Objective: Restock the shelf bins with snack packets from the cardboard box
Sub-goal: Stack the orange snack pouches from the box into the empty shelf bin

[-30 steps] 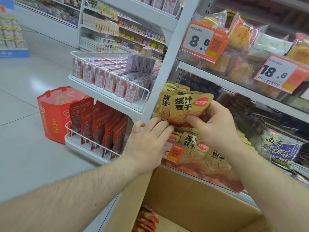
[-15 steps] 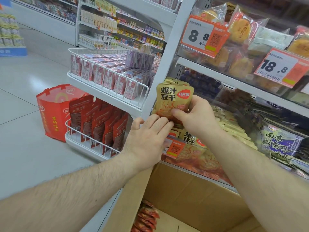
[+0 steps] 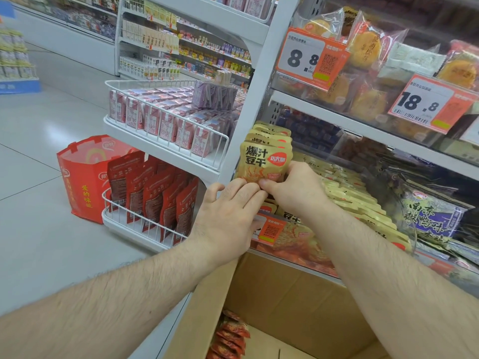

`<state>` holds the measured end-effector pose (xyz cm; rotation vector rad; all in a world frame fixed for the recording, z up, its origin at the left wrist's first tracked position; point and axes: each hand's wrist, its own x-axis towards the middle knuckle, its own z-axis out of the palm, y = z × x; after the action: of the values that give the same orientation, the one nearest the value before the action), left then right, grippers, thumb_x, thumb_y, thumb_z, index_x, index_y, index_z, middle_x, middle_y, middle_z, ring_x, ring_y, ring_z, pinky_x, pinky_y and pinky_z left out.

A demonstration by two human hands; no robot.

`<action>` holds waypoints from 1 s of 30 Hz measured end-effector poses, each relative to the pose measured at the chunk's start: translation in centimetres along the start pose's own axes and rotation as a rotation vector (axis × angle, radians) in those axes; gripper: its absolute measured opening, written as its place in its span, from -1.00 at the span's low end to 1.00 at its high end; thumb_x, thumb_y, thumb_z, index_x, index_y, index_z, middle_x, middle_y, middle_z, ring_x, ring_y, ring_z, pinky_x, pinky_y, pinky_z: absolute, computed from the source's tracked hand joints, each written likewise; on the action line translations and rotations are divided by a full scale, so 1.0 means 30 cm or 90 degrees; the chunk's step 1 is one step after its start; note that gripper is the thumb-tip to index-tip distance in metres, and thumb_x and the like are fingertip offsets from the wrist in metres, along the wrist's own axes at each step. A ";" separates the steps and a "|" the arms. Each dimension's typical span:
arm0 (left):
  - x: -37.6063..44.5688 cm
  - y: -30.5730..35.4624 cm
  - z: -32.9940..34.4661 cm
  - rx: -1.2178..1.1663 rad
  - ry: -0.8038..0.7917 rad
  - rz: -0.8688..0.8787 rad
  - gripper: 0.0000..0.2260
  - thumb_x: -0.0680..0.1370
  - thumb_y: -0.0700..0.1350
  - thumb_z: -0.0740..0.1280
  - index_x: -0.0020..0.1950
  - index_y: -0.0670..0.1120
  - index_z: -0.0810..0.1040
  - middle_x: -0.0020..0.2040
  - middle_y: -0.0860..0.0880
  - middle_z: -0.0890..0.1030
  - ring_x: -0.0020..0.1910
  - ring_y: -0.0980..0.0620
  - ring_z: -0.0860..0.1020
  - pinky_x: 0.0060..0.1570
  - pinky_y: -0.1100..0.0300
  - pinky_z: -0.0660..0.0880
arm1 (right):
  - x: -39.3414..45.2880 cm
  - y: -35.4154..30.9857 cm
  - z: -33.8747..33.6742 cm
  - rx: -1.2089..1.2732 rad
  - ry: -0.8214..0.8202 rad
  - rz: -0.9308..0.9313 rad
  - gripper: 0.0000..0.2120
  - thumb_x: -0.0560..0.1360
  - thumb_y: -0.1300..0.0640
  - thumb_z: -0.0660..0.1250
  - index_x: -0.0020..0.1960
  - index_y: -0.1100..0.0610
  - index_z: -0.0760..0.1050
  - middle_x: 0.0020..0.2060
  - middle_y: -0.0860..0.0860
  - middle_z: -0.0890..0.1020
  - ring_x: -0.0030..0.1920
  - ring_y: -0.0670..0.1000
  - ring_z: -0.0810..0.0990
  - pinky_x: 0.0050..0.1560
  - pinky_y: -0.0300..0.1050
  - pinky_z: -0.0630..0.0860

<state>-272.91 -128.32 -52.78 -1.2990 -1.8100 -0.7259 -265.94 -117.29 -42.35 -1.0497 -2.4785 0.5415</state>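
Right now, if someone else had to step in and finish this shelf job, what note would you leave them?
Right hand pinches a stack of yellow packets, upright over the shelf bin.
Left hand rests fingers against the stack's bottom edge, steadying it.
Done: the bin already holds rows of yellow packets.
Left: seat this stack in the bin's left end. The cardboard box below still holds red packets to shelve.
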 end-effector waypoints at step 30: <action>-0.160 0.056 -0.013 -0.259 -0.293 0.124 -0.77 0.42 -0.20 0.28 0.03 -0.10 0.63 -0.07 -0.04 0.63 -0.08 -0.09 0.59 -0.08 0.04 0.56 | -0.367 0.227 0.037 0.110 0.317 -0.327 -0.88 0.43 0.21 0.46 -0.10 0.16 0.53 -0.23 -0.06 0.51 -0.25 -0.14 0.40 -0.18 -0.41 0.33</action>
<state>-270.35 -130.52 -56.61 -2.0152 -1.9064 -0.7545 -255.42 -121.27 -48.86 -0.3850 -2.0884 0.2782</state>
